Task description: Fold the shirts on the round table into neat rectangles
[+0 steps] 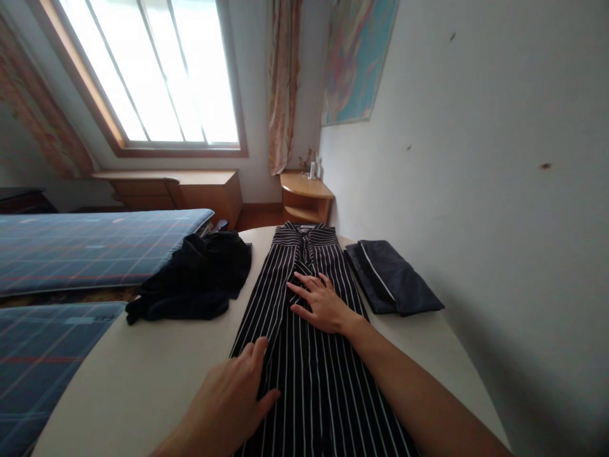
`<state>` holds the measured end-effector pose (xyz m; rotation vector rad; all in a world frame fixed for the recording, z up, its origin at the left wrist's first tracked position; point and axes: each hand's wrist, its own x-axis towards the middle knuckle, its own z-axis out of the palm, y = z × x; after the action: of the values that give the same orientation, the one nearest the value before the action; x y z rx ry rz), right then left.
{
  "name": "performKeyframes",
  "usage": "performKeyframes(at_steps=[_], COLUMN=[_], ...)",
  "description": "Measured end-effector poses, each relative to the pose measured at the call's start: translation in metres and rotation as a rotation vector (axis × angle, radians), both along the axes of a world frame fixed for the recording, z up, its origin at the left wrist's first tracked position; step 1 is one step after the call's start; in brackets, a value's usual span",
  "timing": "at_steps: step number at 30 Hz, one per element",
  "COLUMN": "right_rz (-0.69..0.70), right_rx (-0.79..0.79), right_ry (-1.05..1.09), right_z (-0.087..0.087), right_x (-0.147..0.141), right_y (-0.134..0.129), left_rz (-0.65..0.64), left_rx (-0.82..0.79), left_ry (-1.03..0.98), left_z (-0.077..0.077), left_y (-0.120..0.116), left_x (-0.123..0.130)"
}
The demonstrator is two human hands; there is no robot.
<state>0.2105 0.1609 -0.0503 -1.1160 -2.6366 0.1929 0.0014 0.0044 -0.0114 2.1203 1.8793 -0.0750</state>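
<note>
A black shirt with white stripes (328, 381) lies lengthwise on the round cream table (137, 362), its collar at the far end and its sides folded inward. My right hand (321, 304) rests flat on the upper middle of the shirt, over a folded sleeve cuff, fingers spread. Along the shirt's left edge is my left hand (233, 387), fingers slightly bent and thumb apart, with no cloth visibly pinched. Some of its fingers are hidden behind the back of the hand. The shirt's near end runs out of the picture.
A crumpled black garment (200, 273) lies at the table's left. Folded dark cloth (394, 276) sits at the right, near the white wall (499, 222). Beds with blue plaid covers (95, 247) stand to the left. A wooden corner shelf (307, 185) and desk (209, 178) are beyond.
</note>
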Motion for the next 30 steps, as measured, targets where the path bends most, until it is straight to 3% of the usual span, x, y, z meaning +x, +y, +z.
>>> performKeyframes(at_steps=[4, 12, 17, 24, 30], right_rz=[0.004, 0.022, 0.010, 0.007, -0.002], right_rx=[0.029, 0.054, 0.046, 0.044, 0.039], right_ry=[0.034, 0.009, -0.016, -0.049, -0.057], right_z=[-0.001, -0.002, -0.001, 0.000, 0.000], right_x=[0.000, 0.001, 0.000, -0.004, -0.007], right_y=[-0.001, 0.000, 0.000, -0.001, -0.001], left_rz=[0.003, 0.124, 0.108, 0.132, 0.078], left_rx=[-0.091, 0.004, -0.023, -0.045, -0.069], left_ry=[0.012, 0.155, 0.234, 0.253, 0.217], left_z=[-0.007, 0.012, 0.015, 0.019, 0.019], left_y=[0.002, 0.012, 0.016, 0.015, 0.007], left_x=[-0.003, -0.041, -0.054, -0.034, -0.023])
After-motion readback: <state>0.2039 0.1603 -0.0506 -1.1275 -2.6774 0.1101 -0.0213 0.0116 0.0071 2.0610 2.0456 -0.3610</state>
